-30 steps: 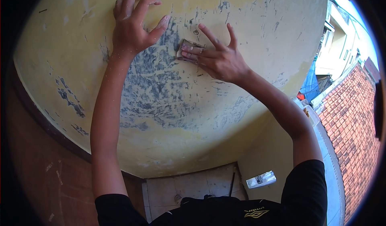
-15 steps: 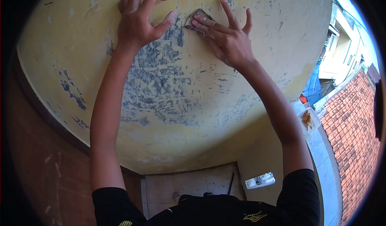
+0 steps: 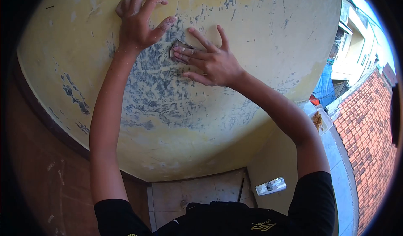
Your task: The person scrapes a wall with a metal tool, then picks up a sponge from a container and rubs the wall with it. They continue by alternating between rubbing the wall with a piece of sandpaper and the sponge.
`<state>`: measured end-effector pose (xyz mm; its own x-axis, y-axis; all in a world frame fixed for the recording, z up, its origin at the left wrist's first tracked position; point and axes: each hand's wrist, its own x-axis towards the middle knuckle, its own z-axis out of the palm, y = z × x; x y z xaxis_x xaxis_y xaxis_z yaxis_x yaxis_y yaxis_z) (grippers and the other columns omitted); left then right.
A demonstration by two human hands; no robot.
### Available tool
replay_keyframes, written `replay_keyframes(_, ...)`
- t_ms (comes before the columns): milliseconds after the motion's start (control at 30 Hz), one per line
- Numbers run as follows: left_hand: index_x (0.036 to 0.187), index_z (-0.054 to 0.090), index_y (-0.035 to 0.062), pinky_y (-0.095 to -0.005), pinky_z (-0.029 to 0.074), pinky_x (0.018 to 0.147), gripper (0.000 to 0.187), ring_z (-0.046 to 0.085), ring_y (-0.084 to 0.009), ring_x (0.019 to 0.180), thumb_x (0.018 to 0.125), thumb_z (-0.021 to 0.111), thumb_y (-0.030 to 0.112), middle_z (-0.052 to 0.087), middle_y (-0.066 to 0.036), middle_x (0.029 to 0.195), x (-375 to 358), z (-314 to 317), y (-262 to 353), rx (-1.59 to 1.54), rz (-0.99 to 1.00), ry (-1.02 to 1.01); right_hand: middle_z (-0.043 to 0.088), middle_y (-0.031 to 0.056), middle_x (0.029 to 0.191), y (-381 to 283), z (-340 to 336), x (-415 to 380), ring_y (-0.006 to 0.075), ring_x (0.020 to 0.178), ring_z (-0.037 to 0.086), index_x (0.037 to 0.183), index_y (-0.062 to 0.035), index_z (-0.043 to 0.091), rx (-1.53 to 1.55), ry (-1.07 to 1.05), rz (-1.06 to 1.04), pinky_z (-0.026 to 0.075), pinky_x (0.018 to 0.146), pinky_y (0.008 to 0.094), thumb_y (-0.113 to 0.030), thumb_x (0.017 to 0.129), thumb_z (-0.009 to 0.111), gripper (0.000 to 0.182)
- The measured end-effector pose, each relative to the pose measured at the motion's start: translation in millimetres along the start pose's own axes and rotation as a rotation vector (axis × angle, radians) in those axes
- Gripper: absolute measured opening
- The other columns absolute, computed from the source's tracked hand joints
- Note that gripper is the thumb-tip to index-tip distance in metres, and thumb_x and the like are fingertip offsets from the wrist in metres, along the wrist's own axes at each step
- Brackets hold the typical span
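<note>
The yellow wall [image 3: 268,55] before me is scuffed and patched with dark grey. Under the outstretched fingers of my right hand [image 3: 217,66], a small folded piece of sandpaper [image 3: 180,43] is pressed against the upper part of the grey patch [image 3: 157,87]. The ring and little fingers are spread away from it. To the upper left, my left hand [image 3: 137,23] rests at the wall with its fingers apart and slightly bent, holding nothing. Pale dust coats the fingertips of both hands.
A brown door-like panel [image 3: 50,164] borders the wall at left. Below lies a tiled floor [image 3: 193,192]. A shiny rectangular plate [image 3: 270,186] sits at lower right. A clear container [image 3: 323,122] stands on the ledge, beside a tiled roof [image 3: 365,131].
My right hand has slid down and left across the wall with the sandpaper, its fingers now pointing more to the left. My left hand has shifted slightly left in the view.
</note>
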<state>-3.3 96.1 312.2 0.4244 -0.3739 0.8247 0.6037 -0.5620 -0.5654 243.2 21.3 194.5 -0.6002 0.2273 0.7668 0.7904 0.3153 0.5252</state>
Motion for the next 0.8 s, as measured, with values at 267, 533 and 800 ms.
replay_keyframes(267,0.112,0.072,0.0191,-0.051,0.031,0.109,0.039,0.053,-0.0284,0.125,0.096,0.067,0.055,0.064,-0.003,0.126,5,-2,3,-0.056,-0.036,-0.029,0.065,-0.0141,0.146,33,-22,-1,0.0225,0.163,0.019,0.146,-0.0406,0.064,-0.04,-0.041,0.05,-0.012,0.124,0.071,-0.061,0.107,0.046,0.047)
replay_keyframes(533,0.115,0.076,0.0164,-0.0467,0.033,0.111,0.026,0.059,-0.0226,0.124,0.09,0.069,0.021,0.071,0.0,0.122,-8,-40,61,-0.145,0.082,-0.362,0.052,-0.0103,0.158,41,-33,8,0.0233,0.16,0.022,0.15,-0.0337,0.06,0.007,-0.063,-0.017,0.008,0.13,0.0607,-0.037,0.107,0.055,0.043)
replay_keyframes(800,0.122,0.077,0.0132,-0.0491,0.032,0.115,0.04,0.061,-0.0219,0.128,0.083,0.076,0.022,0.073,-0.001,0.13,-19,-48,74,-0.2,0.041,-0.471,0.06,-0.0138,0.146,55,-27,2,0.0173,0.143,0.044,0.14,-0.0322,0.069,-0.194,0.097,-0.216,0.034,0.122,0.0491,-0.023,0.096,0.064,0.045)
